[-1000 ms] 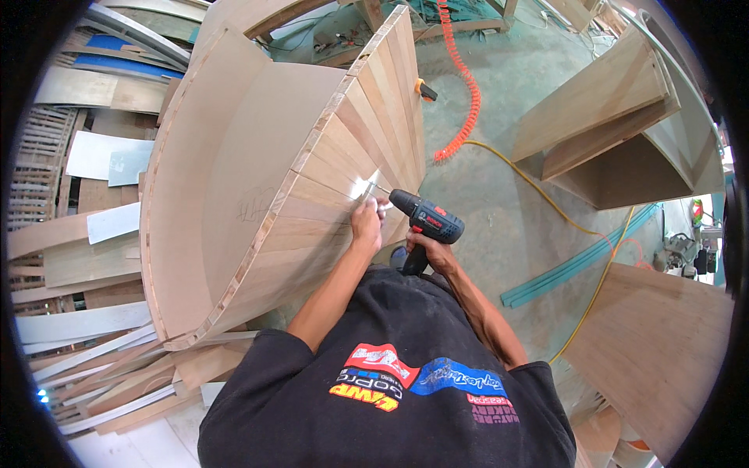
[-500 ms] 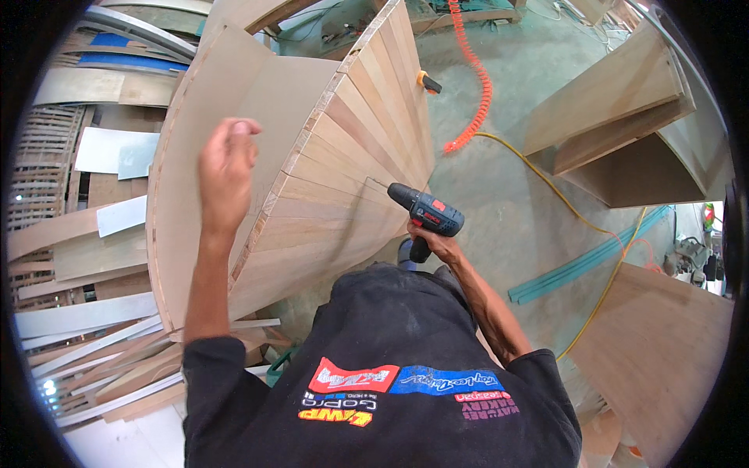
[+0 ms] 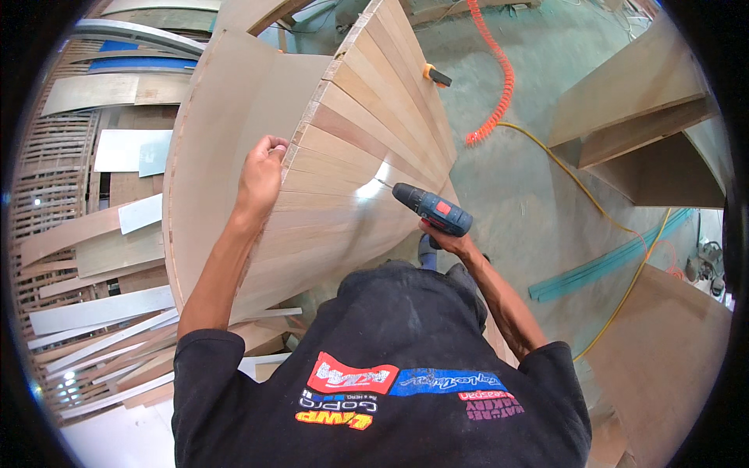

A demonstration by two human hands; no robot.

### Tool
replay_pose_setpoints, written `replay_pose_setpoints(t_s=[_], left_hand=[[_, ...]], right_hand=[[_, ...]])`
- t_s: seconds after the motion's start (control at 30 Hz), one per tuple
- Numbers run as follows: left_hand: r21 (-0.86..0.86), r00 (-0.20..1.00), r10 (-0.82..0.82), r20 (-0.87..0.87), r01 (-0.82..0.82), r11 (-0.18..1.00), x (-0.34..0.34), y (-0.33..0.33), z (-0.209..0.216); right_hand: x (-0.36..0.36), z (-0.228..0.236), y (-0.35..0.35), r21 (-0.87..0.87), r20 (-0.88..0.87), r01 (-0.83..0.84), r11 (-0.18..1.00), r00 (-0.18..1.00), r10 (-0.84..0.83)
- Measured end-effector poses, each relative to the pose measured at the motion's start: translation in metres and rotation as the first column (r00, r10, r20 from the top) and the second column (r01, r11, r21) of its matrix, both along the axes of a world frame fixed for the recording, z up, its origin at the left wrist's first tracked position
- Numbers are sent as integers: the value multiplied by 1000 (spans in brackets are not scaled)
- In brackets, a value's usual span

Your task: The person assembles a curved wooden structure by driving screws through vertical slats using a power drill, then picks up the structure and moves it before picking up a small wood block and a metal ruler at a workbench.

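In front of both hands: a large panel (image 3: 335, 168) of pale and reddish wood slats, fanning out, its rough edge running along the left hand (image 3: 261, 175). Left hand: fingers curled at that edge; cannot tell whether they grip it or only rest there. Right hand (image 3: 446, 238): closed round the handle of a drill (image 3: 433, 209), which points left toward the slats. Bright patch of light on the wood at the bit; contact of the tip not certain.

Beyond the left hand, a smooth beige curved wall (image 3: 226, 109) joins the panel. Further left, boards (image 3: 101, 249) and white sheets (image 3: 121, 152) lie over a slatted rack.

Ahead of the right hand, an orange-and-black clamp (image 3: 438, 76) sits at the panel's far edge; past it, a coiled orange hose (image 3: 503, 70) on the grey-green floor (image 3: 507, 210). To the right of the right hand: yellow cord (image 3: 573, 178), bundle of teal strips (image 3: 608, 256), open wooden box (image 3: 624, 109) farther ahead, brown plywood sheet (image 3: 659, 335) nearer the body.
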State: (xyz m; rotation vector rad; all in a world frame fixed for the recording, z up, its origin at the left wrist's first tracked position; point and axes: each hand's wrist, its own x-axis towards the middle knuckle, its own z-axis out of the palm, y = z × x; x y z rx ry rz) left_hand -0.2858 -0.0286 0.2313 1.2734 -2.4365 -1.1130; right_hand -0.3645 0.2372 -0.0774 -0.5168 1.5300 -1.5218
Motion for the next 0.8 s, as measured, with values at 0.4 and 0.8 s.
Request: replay_pose_setpoints(t_s=[0.4, 0.8], left_hand=[[65, 1000, -5, -19, 6, 998, -4, 9, 8], [88, 1000, 20, 2, -20, 996, -6, 12, 9]], right_hand=[[-1, 1, -6, -147, -102, 7, 989, 995, -22], [-56, 20, -14, -91, -650, -165, 982, 757, 67]])
